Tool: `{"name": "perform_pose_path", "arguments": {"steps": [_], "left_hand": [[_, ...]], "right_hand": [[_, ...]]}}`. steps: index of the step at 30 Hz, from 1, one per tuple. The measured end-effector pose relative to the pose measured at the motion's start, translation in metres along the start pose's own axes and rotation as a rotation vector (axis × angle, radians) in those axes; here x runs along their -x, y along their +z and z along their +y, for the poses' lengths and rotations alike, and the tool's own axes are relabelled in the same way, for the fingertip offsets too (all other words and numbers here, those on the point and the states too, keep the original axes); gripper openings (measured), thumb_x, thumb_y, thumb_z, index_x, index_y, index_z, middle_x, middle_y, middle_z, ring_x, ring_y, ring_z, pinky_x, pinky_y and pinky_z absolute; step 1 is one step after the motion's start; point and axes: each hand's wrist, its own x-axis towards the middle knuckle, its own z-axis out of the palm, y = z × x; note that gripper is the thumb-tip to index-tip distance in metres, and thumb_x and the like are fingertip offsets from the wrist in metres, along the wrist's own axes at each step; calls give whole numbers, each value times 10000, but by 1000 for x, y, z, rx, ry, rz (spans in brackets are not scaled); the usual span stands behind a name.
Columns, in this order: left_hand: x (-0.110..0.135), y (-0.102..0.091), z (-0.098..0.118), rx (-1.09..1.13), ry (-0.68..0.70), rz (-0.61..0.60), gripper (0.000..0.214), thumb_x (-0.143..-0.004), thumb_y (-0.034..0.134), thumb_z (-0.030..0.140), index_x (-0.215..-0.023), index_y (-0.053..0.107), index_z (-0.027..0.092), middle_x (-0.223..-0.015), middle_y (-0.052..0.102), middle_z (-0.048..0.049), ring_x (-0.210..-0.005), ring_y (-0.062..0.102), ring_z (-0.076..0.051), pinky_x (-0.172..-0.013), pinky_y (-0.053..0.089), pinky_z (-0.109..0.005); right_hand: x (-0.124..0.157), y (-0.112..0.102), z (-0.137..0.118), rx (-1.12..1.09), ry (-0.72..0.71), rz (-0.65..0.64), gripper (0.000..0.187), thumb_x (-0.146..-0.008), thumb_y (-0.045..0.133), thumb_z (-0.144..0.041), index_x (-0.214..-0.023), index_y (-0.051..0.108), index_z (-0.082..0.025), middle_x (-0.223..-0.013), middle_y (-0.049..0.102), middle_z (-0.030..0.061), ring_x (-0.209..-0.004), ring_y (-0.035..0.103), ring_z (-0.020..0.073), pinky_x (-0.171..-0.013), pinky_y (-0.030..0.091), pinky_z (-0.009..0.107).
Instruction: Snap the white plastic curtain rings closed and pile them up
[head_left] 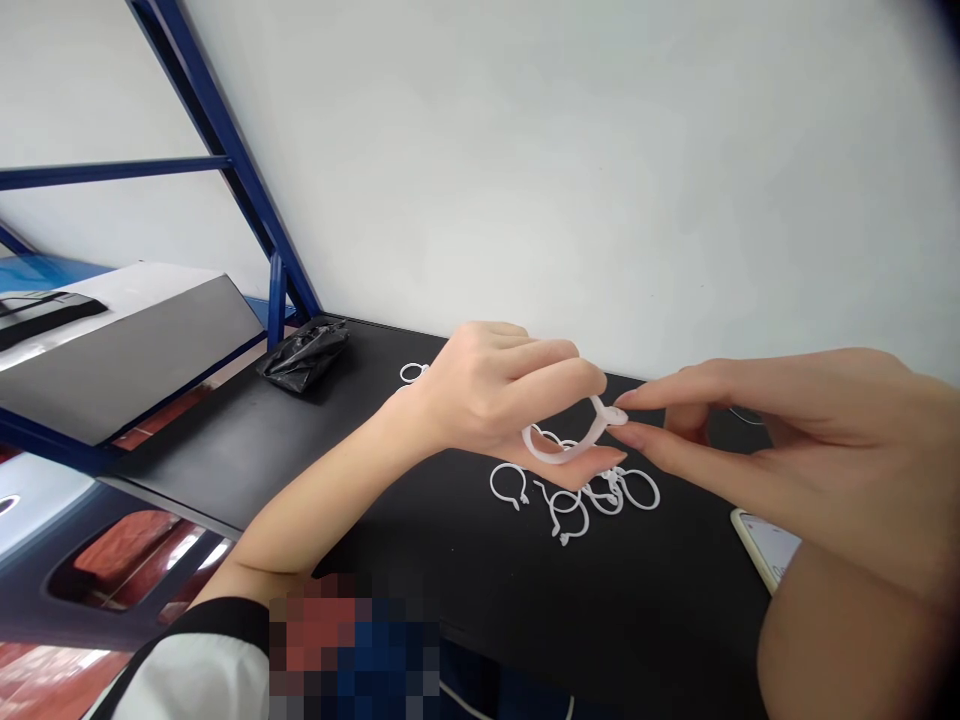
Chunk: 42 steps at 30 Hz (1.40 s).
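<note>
A white plastic ring (574,452) with a small tab is held up above the black table. Fingers and thumb of my left hand (502,395) are wrapped round the ring's band. From the right, the thumb and forefinger of my right hand (795,440) pinch the tab end of the same ring. Beneath both hands, several similar white rings (570,515) lie in a loose cluster, some overlapping. One ring (510,485) rests a little apart on the left of them. Part of the cluster is hidden behind my left hand.
The black table (465,560) runs along a pale wall (562,180). A crumpled black plastic bag (306,355) lies at its far left. Another white ring (412,373) is behind my left wrist. A phone (769,545) lies at right. A blue metal frame (225,150) stands at left.
</note>
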Motion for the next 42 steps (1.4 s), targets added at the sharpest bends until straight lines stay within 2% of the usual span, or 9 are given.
{"name": "perform_pose_path", "arguments": {"steps": [4, 9, 23, 37, 42], "left_hand": [[-1, -1, 1, -1, -11, -8, 227, -838, 557, 382, -733, 466, 202, -508, 406, 83, -423, 291, -66, -393, 241, -233], [-1, -1, 2, 0, -47, -22, 197, -841, 539, 354, -738, 461, 205, -500, 425, 89, -421, 305, -63, -394, 256, -226], [-1, 0, 0, 35, -14, 1, 274, -800, 589, 450, -748, 481, 203, -498, 407, 91, -409, 285, -61, -383, 228, -237], [-2, -1, 3, 32, -62, -28, 232, -851, 529, 390, -724, 469, 206, -484, 378, 88, -415, 268, -68, -395, 223, -242], [-2, -2, 3, 46, -84, -50, 224, -855, 516, 383, -729, 482, 201, -488, 385, 87, -415, 262, -68, -396, 220, -239]], "right_hand": [[0, 0, 1, -8, -18, 12, 86, -830, 714, -215, -824, 658, -280, -562, 603, -91, -438, 507, 50, -430, 405, 224], [1, 2, 1, 6, -9, 55, 116, -812, 733, -195, -836, 667, -287, -565, 601, -97, -420, 454, 44, -432, 401, 227], [0, 0, -3, 2, 18, 26, 109, -813, 725, -203, -809, 653, -284, -557, 595, -90, -447, 510, 62, -431, 406, 239], [1, -1, -1, -3, 0, 36, 109, -816, 728, -204, -808, 651, -282, -551, 584, -89, -413, 446, 57, -427, 408, 241], [1, -2, -4, 11, 0, 37, 112, -829, 708, -200, -802, 641, -285, -569, 622, -74, -431, 497, 83, -413, 400, 257]]}}
